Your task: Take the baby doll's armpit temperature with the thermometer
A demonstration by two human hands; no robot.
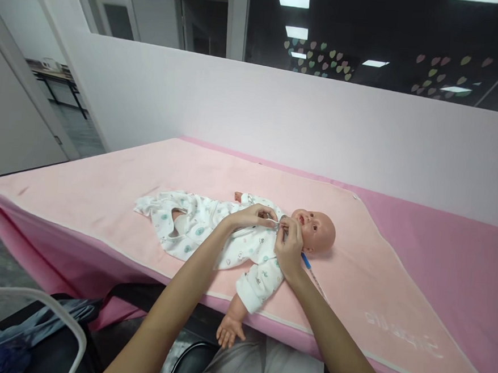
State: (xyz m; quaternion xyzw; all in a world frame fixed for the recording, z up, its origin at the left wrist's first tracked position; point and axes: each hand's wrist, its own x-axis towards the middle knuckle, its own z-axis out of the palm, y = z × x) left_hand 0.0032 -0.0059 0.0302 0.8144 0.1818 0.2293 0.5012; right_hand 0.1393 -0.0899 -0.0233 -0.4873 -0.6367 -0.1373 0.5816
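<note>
A baby doll (314,230) lies on its back on a pale pink blanket (116,194), head to the right, dressed in a white printed romper (211,232). My left hand (253,215) is closed in a pinch on the romper's collar at the doll's chest. My right hand (290,246) is also closed, pinching the same collar edge just below the doll's chin. The two hands meet at the neckline. One doll arm (240,311) hangs over the table's near edge.
A blue pen-like object (306,261) lies beside the doll's neck under my right wrist. The table has a darker pink cover (449,251) and a white partition wall (279,115) behind. A black chair with clothes (29,330) stands at lower left.
</note>
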